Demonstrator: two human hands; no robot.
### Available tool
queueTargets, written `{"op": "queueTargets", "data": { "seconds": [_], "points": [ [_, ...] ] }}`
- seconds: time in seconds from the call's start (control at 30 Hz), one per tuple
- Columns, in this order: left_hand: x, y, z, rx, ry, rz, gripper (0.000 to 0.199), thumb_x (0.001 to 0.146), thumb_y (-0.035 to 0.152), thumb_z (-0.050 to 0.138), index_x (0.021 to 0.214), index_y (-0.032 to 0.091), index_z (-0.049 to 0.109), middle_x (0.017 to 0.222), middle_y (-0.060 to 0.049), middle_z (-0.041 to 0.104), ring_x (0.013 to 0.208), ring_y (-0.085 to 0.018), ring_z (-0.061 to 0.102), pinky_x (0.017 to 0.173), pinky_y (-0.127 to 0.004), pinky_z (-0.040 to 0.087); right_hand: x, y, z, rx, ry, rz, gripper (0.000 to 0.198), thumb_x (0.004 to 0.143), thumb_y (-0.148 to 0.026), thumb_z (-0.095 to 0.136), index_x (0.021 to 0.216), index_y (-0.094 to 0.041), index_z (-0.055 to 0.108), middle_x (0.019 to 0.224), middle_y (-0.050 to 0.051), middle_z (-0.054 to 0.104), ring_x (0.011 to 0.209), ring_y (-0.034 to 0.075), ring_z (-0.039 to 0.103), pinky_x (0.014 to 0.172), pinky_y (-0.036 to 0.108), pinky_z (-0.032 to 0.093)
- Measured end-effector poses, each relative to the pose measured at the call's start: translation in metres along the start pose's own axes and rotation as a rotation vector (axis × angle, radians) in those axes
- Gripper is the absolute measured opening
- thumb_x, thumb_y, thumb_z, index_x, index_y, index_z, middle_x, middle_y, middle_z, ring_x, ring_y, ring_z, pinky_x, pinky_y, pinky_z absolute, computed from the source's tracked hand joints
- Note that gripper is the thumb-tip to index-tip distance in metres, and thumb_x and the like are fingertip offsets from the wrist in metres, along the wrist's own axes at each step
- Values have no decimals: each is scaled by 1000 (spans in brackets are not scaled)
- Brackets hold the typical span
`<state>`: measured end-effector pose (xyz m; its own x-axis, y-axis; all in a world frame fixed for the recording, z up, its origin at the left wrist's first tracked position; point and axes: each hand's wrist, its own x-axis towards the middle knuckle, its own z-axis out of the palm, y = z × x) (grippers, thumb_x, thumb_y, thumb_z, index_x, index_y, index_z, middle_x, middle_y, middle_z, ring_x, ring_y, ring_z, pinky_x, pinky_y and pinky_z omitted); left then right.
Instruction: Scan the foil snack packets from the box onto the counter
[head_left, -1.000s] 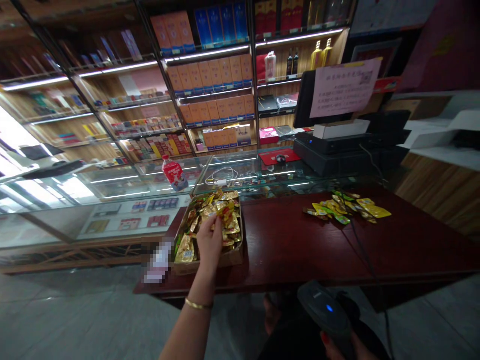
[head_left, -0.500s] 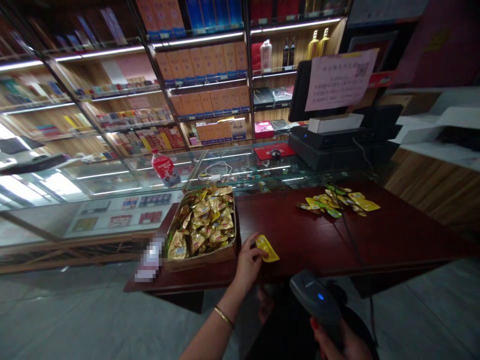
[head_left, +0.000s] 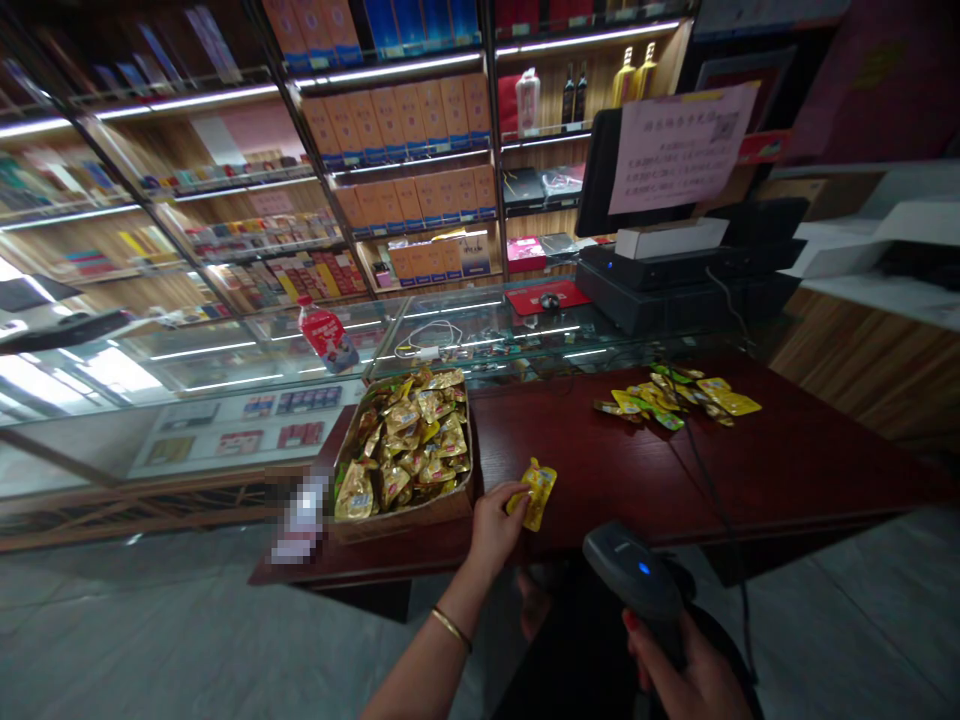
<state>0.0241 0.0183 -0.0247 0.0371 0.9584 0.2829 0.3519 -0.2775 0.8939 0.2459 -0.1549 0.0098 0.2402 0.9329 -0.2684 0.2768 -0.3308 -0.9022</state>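
Observation:
Between the thumb and fingers of my left hand (head_left: 496, 525) is a small yellow snack packet (head_left: 537, 496), held at the front part of the dark red table (head_left: 577, 450). My right hand (head_left: 694, 675) is wrapped round the handle of a dark barcode scanner (head_left: 634, 570) with a lit blue spot; its head points toward the packet from the lower right. Left of my left hand stands an open cardboard box (head_left: 420, 520) full of gold packets (head_left: 401, 420). A loose pile of yellow and green packets (head_left: 660, 400) lies toward the back right of the table.
The scanner's cable (head_left: 705, 470) runs across the table. Behind lies a glass counter (head_left: 480, 335) with a red-labelled bottle (head_left: 326, 335), a white cable (head_left: 427, 350), a mouse (head_left: 550, 301) and a monitor (head_left: 600, 175) bearing a paper notice. Stocked shelves line the back wall.
The packet in my left hand has turned from slanting to nearly upright, its narrow end now at the top. My right hand and the scanner have barely moved.

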Motion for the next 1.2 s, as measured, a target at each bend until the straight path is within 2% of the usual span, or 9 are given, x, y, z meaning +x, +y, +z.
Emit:
{"op": "queueTargets", "data": {
  "seconds": [0.1, 0.23, 0.43, 0.7, 0.9, 1.03, 1.2],
  "points": [
    [1, -6, 0, -42, 21, -43, 20, 82, 21, 66, 98, 21, 80, 100, -7, 80, 96, -22, 74, 92, -36, 57, 5, 2, -3, 2, 12, -47, 60, 84, -82, 51, 74, -24, 64, 55, 0, 65, 55, 19, 64, 57, 26, 50],
    [3, -10, -1, -91, 61, -121, 20, 80, 22, 68, 96, 19, 79, 98, -8, 80, 93, -22, 74, 89, -36, 58, 8, 2, -5, 19, -1, -65, 61, 87, -80, 48, 75, -23, 66, 57, 1, 66, 58, 19, 64, 60, 27, 51],
    [2, -3, -2, -97, 65, -146, 20, 80, 22, 64, 92, 19, 79, 95, -7, 80, 90, -22, 74, 84, -33, 58, 8, 5, -2, 35, -13, -57, 58, 89, -76, 51, 74, -23, 66, 56, 0, 64, 57, 18, 62, 61, 28, 50],
    [1, 1, -2, -104, 62, -104, 16, 80, 23, 64, 86, 19, 79, 90, -7, 79, 87, -21, 73, 81, -32, 58, 12, 8, 0, 53, 23, -42, 56, 87, -76, 54, 71, -23, 65, 58, 1, 66, 57, 18, 62, 60, 27, 50],
    [-2, -4, -1, -118, 61, -9, 14, 82, 24, 65, 82, 19, 78, 87, -7, 78, 84, -21, 73, 78, -32, 57, 16, -2, 5, 49, -13, -40, 57, 88, -77, 51, 74, -23, 63, 56, -1, 62, 56, 17, 60, 58, 26, 48],
    [-2, -4, 0, -119, 64, 1, 14, 82, 25, 65, 82, 19, 78, 88, -7, 78, 84, -21, 73, 79, -31, 58, 18, -12, 11, 56, -28, -41, 58, 86, -78, 51, 78, -22, 65, 54, -2, 61, 54, 18, 61, 56, 26, 48],
    [-2, -4, -1, -109, 62, 30, 14, 83, 26, 66, 85, 21, 78, 90, -7, 79, 87, -22, 73, 84, -33, 58, 18, -20, 19, 57, 36, -72, 53, 87, -74, 54, 72, -24, 62, 50, -4, 57, 50, 17, 58, 55, 26, 47]
  ]
}}
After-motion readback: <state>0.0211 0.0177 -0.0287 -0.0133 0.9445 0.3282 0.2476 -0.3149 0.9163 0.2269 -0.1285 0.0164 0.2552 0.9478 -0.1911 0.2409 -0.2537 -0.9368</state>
